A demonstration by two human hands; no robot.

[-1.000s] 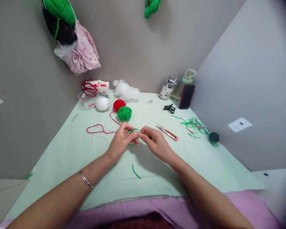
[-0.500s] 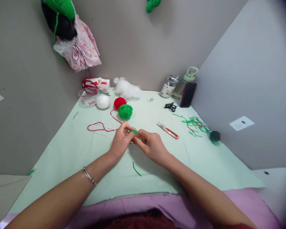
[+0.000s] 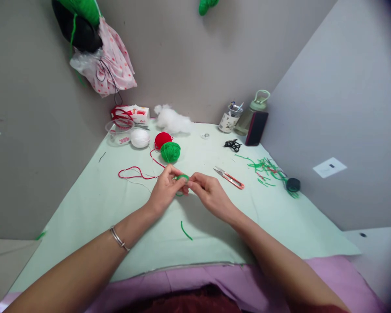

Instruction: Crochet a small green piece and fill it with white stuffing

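Over the middle of the table, my left hand [image 3: 165, 188] is closed in a pinch on a small piece of green yarn work [image 3: 183, 177]. Its exact shape is mostly covered by my fingers. My right hand [image 3: 208, 190] meets it from the right, thumb and fingertips pressed together at the edge of the green piece; what they pinch is too small to make out. A loop of green yarn [image 3: 179, 194] hangs below my left fingers. Just beyond my hands sit a green yarn ball [image 3: 170, 152] and a red yarn ball [image 3: 163, 140].
Orange thread snips [image 3: 230, 178] lie right of my hands, near black scissors [image 3: 233, 144] and green yarn scraps [image 3: 263, 167]. A cut green strand [image 3: 186, 231] lies in front. Behind are a white yarn ball [image 3: 140, 138], white stuffing [image 3: 172, 119], a bottle [image 3: 249, 115] and a phone [image 3: 257, 128].
My right hand has shifted slightly, its fingertips now drawn together at the green piece's edge. My left hand keeps its pinch, and the whole view has moved a little.
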